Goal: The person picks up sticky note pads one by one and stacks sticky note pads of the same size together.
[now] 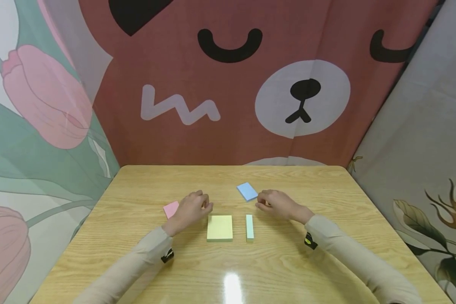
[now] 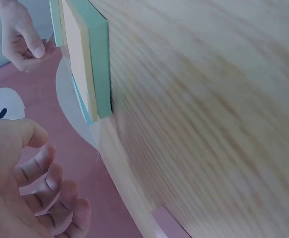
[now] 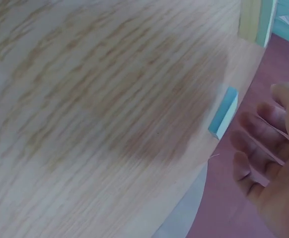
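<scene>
My left hand point(image 1: 190, 210) hovers over the table with loosely bent fingers and nothing in them, beside a pink sticky-note pad point(image 1: 170, 208) that its wrist partly covers. To the right of that hand lies a large square yellow pad point(image 1: 219, 228), its side greenish in the left wrist view. A narrow pale green strip pad point(image 1: 249, 227) lies upright to the yellow pad's right. Farther back sits a tilted blue pad point(image 1: 247, 191). Near its right corner is my right hand point(image 1: 281, 205), fingers relaxed and curled, also holding nothing.
The pads lie on a wood-grain table point(image 1: 220, 274), which catches a bright reflection near its front. Behind it hangs a red cloth point(image 1: 175, 143) with a bear face. Patterned cloths flank both sides. A dark wrist device point(image 1: 168, 255) shows under the left sleeve.
</scene>
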A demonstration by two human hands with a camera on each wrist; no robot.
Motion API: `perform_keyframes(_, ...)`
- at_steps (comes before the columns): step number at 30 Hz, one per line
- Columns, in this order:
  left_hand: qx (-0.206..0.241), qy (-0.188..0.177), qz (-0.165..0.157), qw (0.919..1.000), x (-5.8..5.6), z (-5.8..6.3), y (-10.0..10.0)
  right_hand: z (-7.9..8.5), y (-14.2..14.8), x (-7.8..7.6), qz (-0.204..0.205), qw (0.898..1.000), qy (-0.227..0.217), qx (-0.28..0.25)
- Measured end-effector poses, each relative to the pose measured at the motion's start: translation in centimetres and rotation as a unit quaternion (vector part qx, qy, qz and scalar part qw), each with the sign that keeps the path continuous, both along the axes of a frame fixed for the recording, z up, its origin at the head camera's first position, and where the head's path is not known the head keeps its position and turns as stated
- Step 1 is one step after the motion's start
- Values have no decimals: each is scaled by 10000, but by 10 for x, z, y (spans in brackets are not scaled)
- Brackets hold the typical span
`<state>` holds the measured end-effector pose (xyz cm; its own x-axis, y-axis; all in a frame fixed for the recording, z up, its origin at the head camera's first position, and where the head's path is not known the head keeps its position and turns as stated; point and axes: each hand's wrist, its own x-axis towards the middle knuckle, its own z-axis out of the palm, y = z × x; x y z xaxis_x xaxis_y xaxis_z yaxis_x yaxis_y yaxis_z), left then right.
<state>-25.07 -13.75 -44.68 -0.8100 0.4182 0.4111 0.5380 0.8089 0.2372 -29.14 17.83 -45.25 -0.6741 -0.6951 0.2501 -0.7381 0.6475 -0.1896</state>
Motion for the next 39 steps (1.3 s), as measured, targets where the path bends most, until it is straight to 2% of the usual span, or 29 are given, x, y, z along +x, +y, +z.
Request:
perform_keyframes(6,36,-110,161,9998,1,-3,-11,-4,-3,-2,28,9999,104,-115)
perform_keyframes(11,35,44,276,9996,-1,-7,-19,-6,-2,-5,107,9997,-39,-199)
perform_keyframes(15,-15,61,403,9992,1,-10,-26,-7,-2,-8,101,9999,-56,-107)
perform_keyframes(22,-297,144,734,9968,4,-16,-40,-8,-7,-15,30,9996,231,187)
perform_keyframes(25,-327,70,874,9956,4,-18,-47,-9,-11,-19,-3,9993,241,283)
perform_keyframes(34,-378,-157,975,9944,5,-17,-60,-5,-18,-28,-44,9978,19,654)
perform_keyframes(39,-456,-215,1000,9937,6,-17,-65,0,-22,-32,-4,9971,-298,697)
